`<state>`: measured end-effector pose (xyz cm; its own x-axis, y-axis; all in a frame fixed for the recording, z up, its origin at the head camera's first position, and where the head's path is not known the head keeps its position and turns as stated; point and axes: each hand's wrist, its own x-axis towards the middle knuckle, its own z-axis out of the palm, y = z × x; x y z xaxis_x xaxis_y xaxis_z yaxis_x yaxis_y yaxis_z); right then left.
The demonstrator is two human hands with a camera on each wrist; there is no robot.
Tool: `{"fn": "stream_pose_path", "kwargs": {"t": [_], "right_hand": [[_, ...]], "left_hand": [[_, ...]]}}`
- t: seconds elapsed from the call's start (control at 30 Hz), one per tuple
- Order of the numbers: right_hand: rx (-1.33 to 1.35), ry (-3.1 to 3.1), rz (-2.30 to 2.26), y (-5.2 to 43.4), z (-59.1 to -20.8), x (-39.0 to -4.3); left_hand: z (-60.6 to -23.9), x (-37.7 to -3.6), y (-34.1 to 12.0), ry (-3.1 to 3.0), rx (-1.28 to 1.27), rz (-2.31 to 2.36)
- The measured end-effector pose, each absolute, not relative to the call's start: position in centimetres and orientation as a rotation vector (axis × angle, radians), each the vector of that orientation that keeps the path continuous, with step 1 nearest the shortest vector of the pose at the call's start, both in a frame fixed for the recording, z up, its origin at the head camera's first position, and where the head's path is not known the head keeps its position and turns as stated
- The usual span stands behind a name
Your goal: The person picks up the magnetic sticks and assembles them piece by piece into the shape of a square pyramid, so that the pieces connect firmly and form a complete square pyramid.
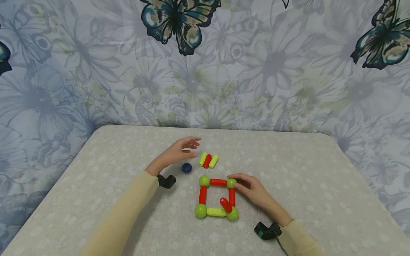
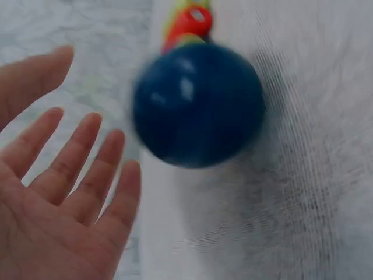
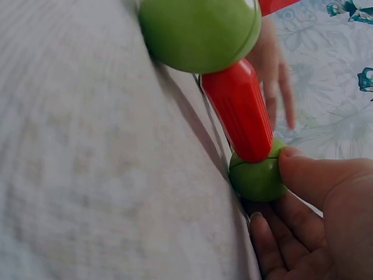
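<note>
A square of green balls and rods lies on the table, with red rods (image 1: 203, 195) on three sides and a yellow-green rod (image 1: 216, 212) along the near side. From its near right ball (image 1: 234, 214) another red rod (image 1: 225, 204) sticks up at a slant. My right hand (image 1: 254, 192) holds the far right green ball (image 3: 259, 178) between thumb and fingers. Over the table, my left hand (image 1: 176, 153) is spread with nothing in it, close to a dark blue ball (image 1: 187, 168). In the left wrist view that blue ball (image 2: 198, 105) sits beside the fingertips.
Right of the left hand lie two yellow-green rods (image 1: 213, 161) with a red rod (image 1: 207, 161) between them. A floral cloth (image 1: 288, 160) covers the table. Behind the table's far edge hangs a butterfly-patterned curtain (image 1: 224, 89).
</note>
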<state>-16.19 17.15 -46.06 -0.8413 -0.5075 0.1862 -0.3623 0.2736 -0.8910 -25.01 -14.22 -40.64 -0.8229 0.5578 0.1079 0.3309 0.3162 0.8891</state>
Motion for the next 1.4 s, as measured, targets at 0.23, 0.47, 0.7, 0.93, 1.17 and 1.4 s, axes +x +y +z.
{"fn": "stream_pose_path", "kwargs": {"t": [0.23,0.47,0.7,0.93,1.17,1.4], "right_hand": [[-0.772,2.397,-1.616,17.0,-46.5,-15.9],[-0.769,2.421,-1.607,17.1,-46.4,-16.0],[-0.764,2.417,-1.626,17.0,-46.3,-16.2],[-0.759,2.423,-1.617,17.0,-46.3,-16.3],[-0.779,2.414,-1.607,17.0,-46.5,-16.3],[-0.782,2.443,-1.596,17.0,-46.3,-16.4]], "left_hand": [[-42.8,-27.7,-12.9,2.407,0.822,1.137],[-43.2,-27.8,-12.2,2.495,0.870,1.013],[-43.0,-26.9,-11.9,2.638,0.932,0.976],[-42.2,-25.6,-11.6,2.669,0.843,1.015],[-40.9,-22.8,-12.0,2.632,0.871,1.442],[-40.9,-16.4,-12.4,2.133,0.805,1.749]]}}
